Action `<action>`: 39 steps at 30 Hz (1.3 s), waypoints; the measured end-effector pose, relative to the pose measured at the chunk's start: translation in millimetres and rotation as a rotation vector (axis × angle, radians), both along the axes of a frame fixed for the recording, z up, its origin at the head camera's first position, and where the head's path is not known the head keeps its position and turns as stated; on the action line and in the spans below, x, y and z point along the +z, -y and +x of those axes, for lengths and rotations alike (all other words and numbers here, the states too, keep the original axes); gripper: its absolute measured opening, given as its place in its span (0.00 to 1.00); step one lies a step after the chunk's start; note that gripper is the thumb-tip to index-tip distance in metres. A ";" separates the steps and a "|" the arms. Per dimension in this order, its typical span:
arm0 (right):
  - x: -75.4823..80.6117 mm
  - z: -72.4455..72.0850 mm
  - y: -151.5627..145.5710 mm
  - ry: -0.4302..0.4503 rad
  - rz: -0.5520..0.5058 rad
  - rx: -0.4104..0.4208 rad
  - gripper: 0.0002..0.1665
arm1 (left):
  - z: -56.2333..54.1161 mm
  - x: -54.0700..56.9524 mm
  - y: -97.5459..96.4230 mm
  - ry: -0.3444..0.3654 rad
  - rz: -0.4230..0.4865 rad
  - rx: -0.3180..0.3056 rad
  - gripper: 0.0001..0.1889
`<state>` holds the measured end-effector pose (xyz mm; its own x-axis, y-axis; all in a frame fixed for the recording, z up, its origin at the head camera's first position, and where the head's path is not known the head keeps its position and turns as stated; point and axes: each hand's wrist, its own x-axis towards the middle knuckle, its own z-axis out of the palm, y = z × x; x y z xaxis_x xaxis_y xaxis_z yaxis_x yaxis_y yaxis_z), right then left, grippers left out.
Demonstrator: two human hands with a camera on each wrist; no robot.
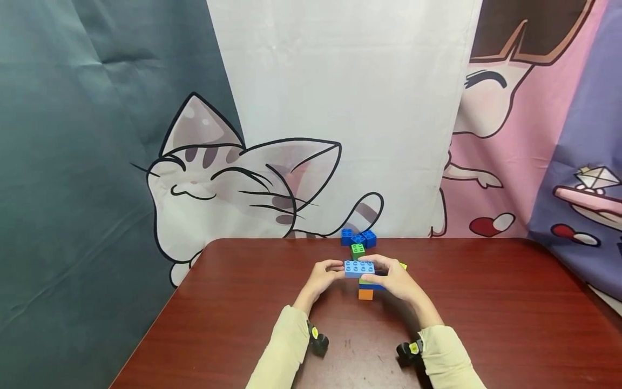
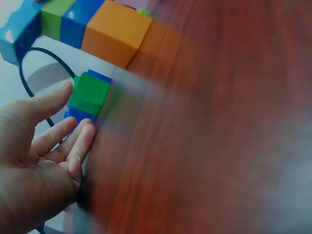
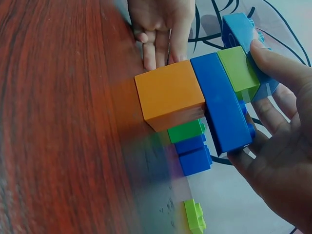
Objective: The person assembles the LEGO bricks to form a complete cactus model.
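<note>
A stack of toy building bricks stands on the table: an orange brick (image 3: 170,92) at the bottom, a dark blue brick (image 3: 222,102) over it, then a lime green brick (image 3: 239,73). On top lies a light blue brick (image 1: 359,268), which reaches out leftward past the stack. My right hand (image 1: 396,280) grips this light blue brick by its right end, thumb on the near side. My left hand (image 1: 324,276) is beside the brick's left end. The left wrist view shows its fingers loosely bent, with nothing between them.
Behind the stack stand a green brick (image 1: 357,250) and several dark blue bricks (image 1: 347,236) near the table's far edge. A small lime green brick (image 3: 195,217) lies apart from them. A printed cloth (image 1: 389,108) hangs behind the reddish-brown table (image 1: 218,324).
</note>
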<state>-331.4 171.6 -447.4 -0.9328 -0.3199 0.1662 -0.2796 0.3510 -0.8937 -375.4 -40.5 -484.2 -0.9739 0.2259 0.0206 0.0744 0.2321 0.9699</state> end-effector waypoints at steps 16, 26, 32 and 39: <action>-0.8 3.3 -4.1 0.038 0.008 -0.020 0.27 | -27.1 -6.0 -19.6 -0.027 -0.052 0.076 0.27; -0.3 2.0 -4.7 0.037 -0.016 -0.008 0.27 | -33.8 -2.7 -31.8 -0.090 -0.175 0.106 0.25; -2.5 1.5 -5.0 0.036 -0.029 0.004 0.27 | -39.6 -4.5 -33.1 -0.077 -0.176 0.109 0.22; -3.3 1.8 -3.3 0.047 -0.017 -0.011 0.28 | -50.7 -6.7 -31.3 -0.057 -0.044 0.163 0.23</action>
